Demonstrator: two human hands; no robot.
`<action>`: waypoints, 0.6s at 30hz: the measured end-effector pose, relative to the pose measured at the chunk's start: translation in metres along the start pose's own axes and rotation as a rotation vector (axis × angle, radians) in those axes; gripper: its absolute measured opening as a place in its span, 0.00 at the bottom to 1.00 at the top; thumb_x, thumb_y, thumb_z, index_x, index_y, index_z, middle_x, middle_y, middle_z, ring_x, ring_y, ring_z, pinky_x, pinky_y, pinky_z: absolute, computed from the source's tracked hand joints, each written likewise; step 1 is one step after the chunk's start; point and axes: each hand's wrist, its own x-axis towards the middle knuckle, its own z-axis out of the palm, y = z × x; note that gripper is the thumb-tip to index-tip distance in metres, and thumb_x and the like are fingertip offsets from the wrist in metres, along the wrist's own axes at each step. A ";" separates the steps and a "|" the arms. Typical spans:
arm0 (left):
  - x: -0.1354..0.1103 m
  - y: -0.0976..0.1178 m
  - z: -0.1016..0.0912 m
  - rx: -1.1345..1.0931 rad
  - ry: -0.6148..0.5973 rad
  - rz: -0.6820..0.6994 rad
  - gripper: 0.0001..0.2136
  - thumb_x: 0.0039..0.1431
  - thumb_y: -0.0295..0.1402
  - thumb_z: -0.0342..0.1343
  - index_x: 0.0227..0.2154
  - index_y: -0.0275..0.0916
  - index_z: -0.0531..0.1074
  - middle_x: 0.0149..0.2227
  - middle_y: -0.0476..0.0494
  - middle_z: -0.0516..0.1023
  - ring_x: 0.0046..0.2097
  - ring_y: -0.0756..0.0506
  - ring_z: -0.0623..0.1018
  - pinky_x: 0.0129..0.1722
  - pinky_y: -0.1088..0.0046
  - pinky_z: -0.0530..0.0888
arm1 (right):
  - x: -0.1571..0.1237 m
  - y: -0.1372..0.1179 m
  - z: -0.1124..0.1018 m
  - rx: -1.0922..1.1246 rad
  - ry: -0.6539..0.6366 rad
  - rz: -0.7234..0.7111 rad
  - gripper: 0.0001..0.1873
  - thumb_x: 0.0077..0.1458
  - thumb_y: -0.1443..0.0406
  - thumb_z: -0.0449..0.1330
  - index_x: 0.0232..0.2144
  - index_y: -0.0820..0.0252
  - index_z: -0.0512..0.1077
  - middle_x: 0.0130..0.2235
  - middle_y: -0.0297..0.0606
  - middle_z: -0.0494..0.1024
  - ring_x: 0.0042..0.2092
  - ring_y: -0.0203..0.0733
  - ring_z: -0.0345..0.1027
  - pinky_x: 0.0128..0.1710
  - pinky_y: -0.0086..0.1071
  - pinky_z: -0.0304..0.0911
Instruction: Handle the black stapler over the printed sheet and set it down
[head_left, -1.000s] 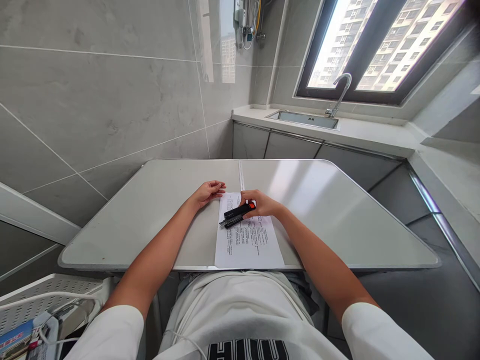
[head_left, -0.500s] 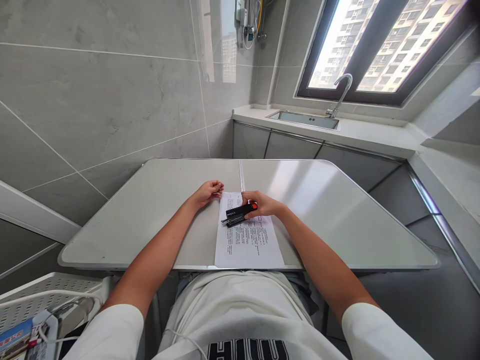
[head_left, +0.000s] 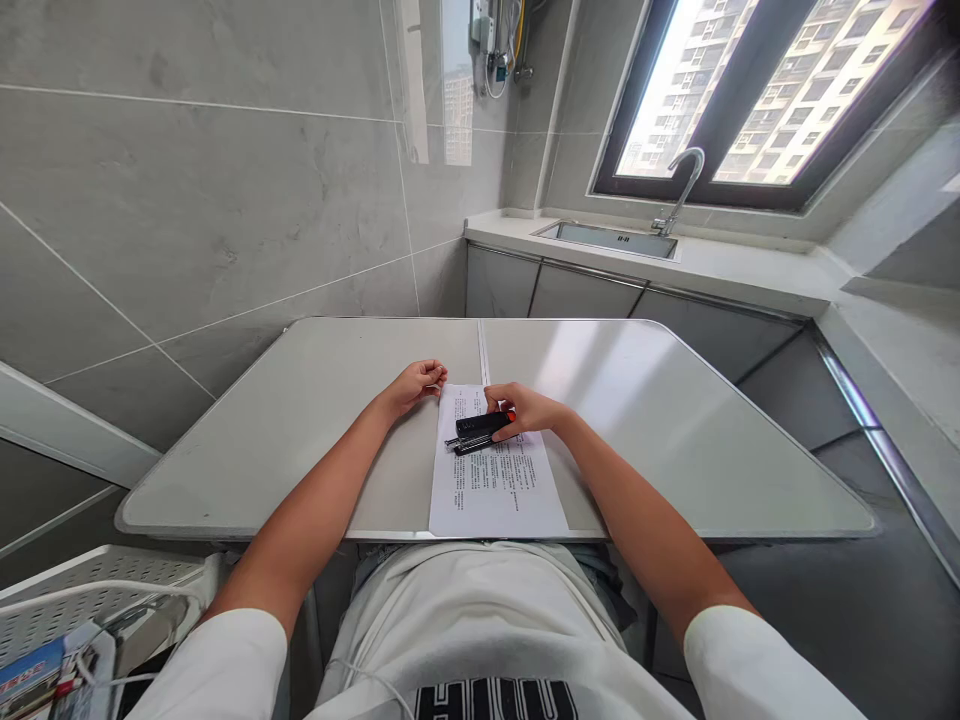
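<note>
A printed sheet of paper [head_left: 495, 485] lies on the grey folding table [head_left: 660, 420], reaching its near edge. My right hand [head_left: 529, 408] is closed on a black stapler with a red end [head_left: 480, 430], which rests low over the upper part of the sheet. My left hand [head_left: 412, 385] lies on the table with its fingers curled, its fingertips at the sheet's top left corner.
A tiled wall stands behind the table. A counter with a sink [head_left: 607, 238] and tap [head_left: 679, 185] runs under the window at the back right. A white wire rack [head_left: 90, 600] with cables sits at the lower left.
My right hand has brought the stapler down and a little towards the sheet's top, closing its jaws nearer the paper. My left hand has barely moved.
</note>
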 end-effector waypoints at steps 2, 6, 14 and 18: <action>0.001 -0.001 -0.001 0.002 -0.002 0.002 0.21 0.51 0.48 0.74 0.33 0.36 0.73 0.33 0.48 0.72 0.33 0.51 0.71 0.33 0.75 0.70 | 0.000 0.002 -0.001 -0.008 -0.012 0.022 0.24 0.44 0.54 0.77 0.31 0.57 0.67 0.37 0.32 0.71 0.38 0.39 0.64 0.36 0.31 0.61; 0.002 -0.003 -0.002 -0.002 -0.012 0.001 0.21 0.52 0.48 0.73 0.33 0.36 0.74 0.32 0.48 0.72 0.33 0.51 0.71 0.33 0.74 0.70 | 0.001 0.004 -0.001 -0.030 -0.027 0.059 0.24 0.43 0.55 0.77 0.30 0.57 0.67 0.35 0.31 0.71 0.37 0.39 0.63 0.34 0.31 0.59; 0.001 -0.002 -0.001 -0.063 -0.043 0.035 0.18 0.55 0.45 0.72 0.34 0.36 0.75 0.34 0.47 0.74 0.34 0.51 0.73 0.39 0.72 0.72 | -0.001 0.004 -0.005 -0.013 -0.052 0.060 0.25 0.49 0.48 0.75 0.37 0.57 0.71 0.40 0.34 0.76 0.39 0.39 0.66 0.39 0.32 0.61; 0.002 -0.001 0.000 -0.093 -0.120 -0.017 0.16 0.57 0.43 0.71 0.37 0.34 0.79 0.40 0.41 0.79 0.37 0.49 0.77 0.45 0.68 0.75 | 0.002 0.003 -0.004 -0.009 0.186 0.009 0.23 0.59 0.44 0.66 0.40 0.56 0.73 0.44 0.39 0.76 0.44 0.42 0.69 0.43 0.35 0.64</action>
